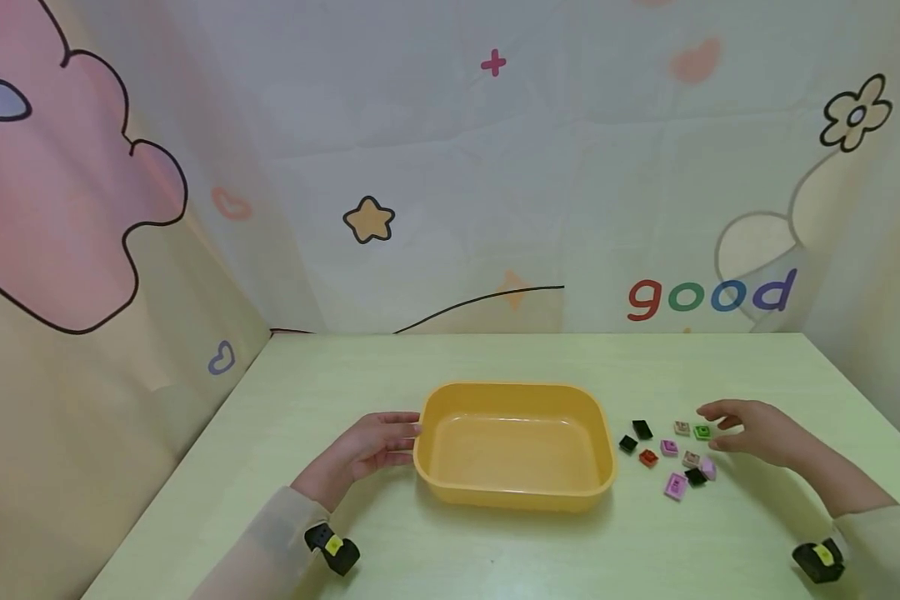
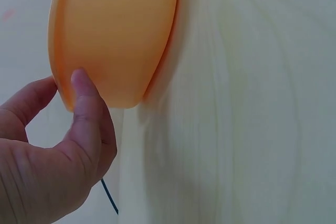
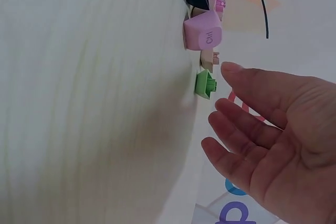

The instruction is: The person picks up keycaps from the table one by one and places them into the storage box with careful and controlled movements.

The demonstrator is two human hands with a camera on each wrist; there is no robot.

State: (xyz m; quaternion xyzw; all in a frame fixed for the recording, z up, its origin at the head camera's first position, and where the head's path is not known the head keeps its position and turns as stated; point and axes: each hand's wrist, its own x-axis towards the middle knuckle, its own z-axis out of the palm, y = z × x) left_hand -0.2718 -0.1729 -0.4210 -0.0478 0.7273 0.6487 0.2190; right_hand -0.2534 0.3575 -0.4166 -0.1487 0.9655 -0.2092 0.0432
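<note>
A yellow plastic bin (image 1: 513,492) stands upright on the table. My left hand (image 1: 375,446) is at its left end, with loosely extended fingers touching the rim and outer wall; in the left wrist view, fingertips (image 2: 81,82) lie against that wall. To the right of the bin, my right hand (image 1: 757,429) hovers with thumb and fingers apart and nothing between them. Nearest to it is a green keycap (image 1: 702,432), stem side showing. Close by lie a beige keycap (image 1: 682,428) and a pink keycap (image 3: 203,32) marked Ctrl.
Several other keycaps are scattered between the bin and my right hand: black (image 1: 642,429), red (image 1: 648,457) and pink (image 1: 675,486) ones among them. The pale wooden table (image 1: 330,367) ends against a printed curtain (image 1: 435,167) behind and at the sides.
</note>
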